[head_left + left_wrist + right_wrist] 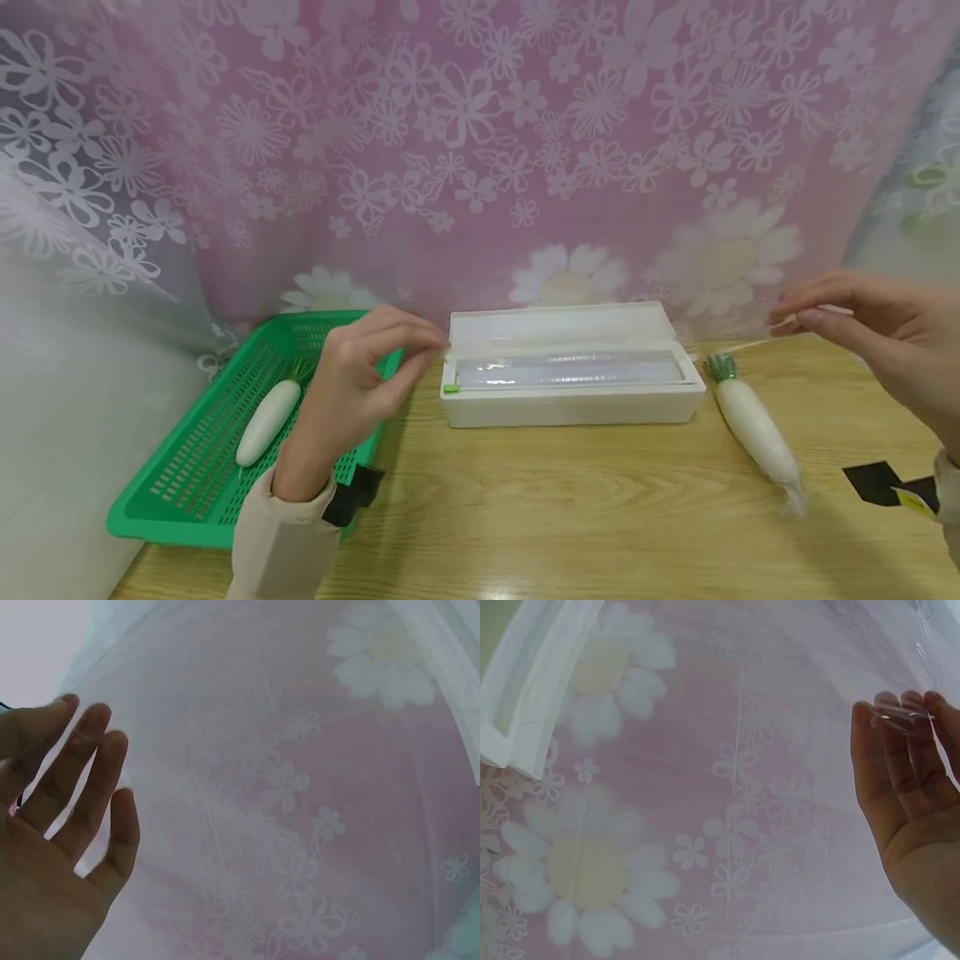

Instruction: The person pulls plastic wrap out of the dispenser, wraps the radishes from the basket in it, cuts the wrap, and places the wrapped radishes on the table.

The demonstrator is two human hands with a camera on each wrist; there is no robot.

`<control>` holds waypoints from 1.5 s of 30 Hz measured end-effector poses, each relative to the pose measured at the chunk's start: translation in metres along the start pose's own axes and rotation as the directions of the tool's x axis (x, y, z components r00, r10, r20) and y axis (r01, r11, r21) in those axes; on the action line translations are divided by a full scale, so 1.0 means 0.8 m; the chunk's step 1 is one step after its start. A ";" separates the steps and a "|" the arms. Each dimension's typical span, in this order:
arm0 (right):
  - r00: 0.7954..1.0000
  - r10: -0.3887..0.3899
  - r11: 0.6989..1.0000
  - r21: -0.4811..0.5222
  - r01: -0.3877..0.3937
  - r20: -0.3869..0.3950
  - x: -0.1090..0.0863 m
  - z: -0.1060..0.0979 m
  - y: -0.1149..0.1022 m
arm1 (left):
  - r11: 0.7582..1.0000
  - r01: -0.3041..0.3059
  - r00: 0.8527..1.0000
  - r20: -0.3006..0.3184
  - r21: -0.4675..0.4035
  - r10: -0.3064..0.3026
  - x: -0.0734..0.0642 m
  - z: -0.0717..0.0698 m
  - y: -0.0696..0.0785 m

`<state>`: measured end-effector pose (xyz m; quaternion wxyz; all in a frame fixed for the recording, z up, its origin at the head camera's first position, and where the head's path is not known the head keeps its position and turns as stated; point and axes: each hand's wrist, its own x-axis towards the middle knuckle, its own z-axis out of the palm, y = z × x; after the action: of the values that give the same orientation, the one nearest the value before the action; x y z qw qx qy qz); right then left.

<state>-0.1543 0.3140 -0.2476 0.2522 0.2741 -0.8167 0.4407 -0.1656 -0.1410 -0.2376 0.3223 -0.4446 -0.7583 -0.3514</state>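
A white cling film box (573, 408) stands with its lid up, and a roll of clear film (570, 369) shows inside. My left hand (352, 375) is raised by the box's left end, thumb and index finger pinched together. Out to the right, above the table, my right hand (892, 333) pinches a crumpled edge of cling film (904, 716), seen in the right wrist view. Faint creases suggest a transparent sheet between the hands; its outline is hard to make out. Below my right hand lies a white radish (757, 425) with green stem stubs, its tip wrapped in film.
On the left, a green plastic basket (127, 523) holds another white radish (267, 421). A pink flowered curtain (465, 167) hangs right behind the box. The wooden table (555, 508) extends in front of the box.
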 end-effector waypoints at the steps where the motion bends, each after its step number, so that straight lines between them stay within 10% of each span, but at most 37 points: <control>1: 1.000 -0.022 0.999 0.036 0.021 0.016 -0.008 -0.001 0.003 | 0.999 -0.009 1.000 0.025 -0.039 0.010 -0.006 -0.001 0.003; 6: 0.974 -0.149 0.982 0.141 0.126 0.169 -0.050 -0.009 0.022 | 0.966 -0.006 0.977 0.204 -0.259 0.061 -0.043 0.003 0.012; 10: 0.912 -0.197 0.980 0.063 0.187 0.359 -0.078 -0.014 0.036 | 0.941 0.042 0.928 0.363 -0.335 0.088 -0.072 0.014 0.016; 17: 0.776 -0.328 0.882 0.469 0.047 0.539 -0.111 0.017 0.061 | 0.958 0.148 0.804 0.594 -0.247 0.029 -0.111 0.037 0.021; 23: 0.697 -0.352 0.857 0.514 -0.028 0.625 -0.138 0.058 0.074 | 0.946 0.283 0.673 0.736 -0.159 -0.078 -0.139 0.054 0.020; 27: 0.680 -0.299 0.890 0.453 -0.055 0.670 -0.150 0.076 0.080 | 0.957 0.280 0.620 0.775 -0.071 -0.123 -0.151 0.068 0.014; 37: 0.680 -0.172 0.954 0.292 -0.065 0.713 -0.159 0.097 0.081 | 0.990 0.140 0.608 0.789 0.001 -0.087 -0.170 0.097 -0.001; 45: 0.679 -0.176 0.977 0.210 0.033 0.713 -0.178 0.106 0.101 | 0.967 0.245 0.548 0.813 0.072 -0.199 -0.171 0.104 0.003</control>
<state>-0.1198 0.3109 -0.4288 -0.0935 0.4940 -0.7893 0.3524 -0.1237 -0.1332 -0.3921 -0.1197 -0.4642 -0.8620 -0.1648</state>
